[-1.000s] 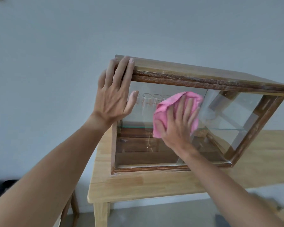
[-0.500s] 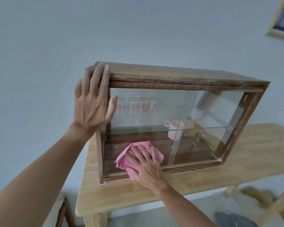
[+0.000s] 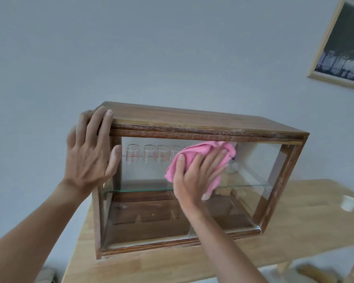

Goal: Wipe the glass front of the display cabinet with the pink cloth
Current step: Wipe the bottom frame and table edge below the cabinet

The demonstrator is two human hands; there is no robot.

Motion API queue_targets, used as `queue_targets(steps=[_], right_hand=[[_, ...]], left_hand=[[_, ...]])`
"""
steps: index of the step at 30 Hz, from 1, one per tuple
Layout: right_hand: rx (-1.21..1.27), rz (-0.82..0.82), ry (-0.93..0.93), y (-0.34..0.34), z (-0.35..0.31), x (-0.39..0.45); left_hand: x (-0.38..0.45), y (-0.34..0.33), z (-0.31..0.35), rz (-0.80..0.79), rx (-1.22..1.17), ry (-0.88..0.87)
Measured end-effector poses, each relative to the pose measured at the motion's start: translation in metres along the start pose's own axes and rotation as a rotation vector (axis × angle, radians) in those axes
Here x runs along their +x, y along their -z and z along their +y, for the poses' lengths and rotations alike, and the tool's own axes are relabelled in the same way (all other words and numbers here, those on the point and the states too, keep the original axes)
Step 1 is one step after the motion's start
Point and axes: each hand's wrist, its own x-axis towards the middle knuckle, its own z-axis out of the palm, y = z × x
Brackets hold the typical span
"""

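The dark wooden display cabinet [image 3: 192, 121] with a glass front [image 3: 147, 211] is stood on the pale wooden bench [image 3: 305, 227], near its front edge. Its upper left corner is gripped by the left hand [image 3: 90, 154], fingers over the top edge and thumb on the frame. The crumpled pink cloth [image 3: 200, 158] is pressed flat against the upper middle of the glass by the right hand [image 3: 194, 178], fingers spread. The glass to the right and below is left uncovered. Bare bench lies right of the cabinet, where a small white cup [image 3: 348, 202] is set.
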Motion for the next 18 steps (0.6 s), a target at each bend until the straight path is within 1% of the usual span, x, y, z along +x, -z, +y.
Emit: queue_targets(steps=[1,3,5,6,7,10,14,18], right_hand=[[-0.047,-0.024,0.149,-0.004,-0.004,-0.01],[-0.134,-0.088,0.423,-0.006,0.009,-0.018],[-0.18,-0.108,0.609,-0.002,0.036,-0.01],[-0.184,-0.105,0.649,0.002,0.048,-0.005],[-0.176,-0.096,0.648,0.005,0.059,-0.001],[-0.153,-0.059,0.524,0.016,0.092,0.014],[-0.181,-0.023,0.441,0.035,0.151,0.041],[-0.231,-0.047,0.223,0.055,0.212,0.057]], left_hand=[[0.0,0.001,0.002,0.002,0.003,0.015],[0.001,0.002,0.007,-0.002,0.002,0.056],[0.002,0.002,0.014,-0.009,-0.013,0.11],[0.003,0.002,0.018,-0.01,-0.019,0.132],[0.003,0.002,0.02,-0.008,-0.021,0.147],[0.002,0.002,0.023,-0.002,-0.001,0.167],[0.004,0.003,0.029,0.013,0.02,0.199],[0.001,0.003,0.037,-0.001,0.022,0.248]])
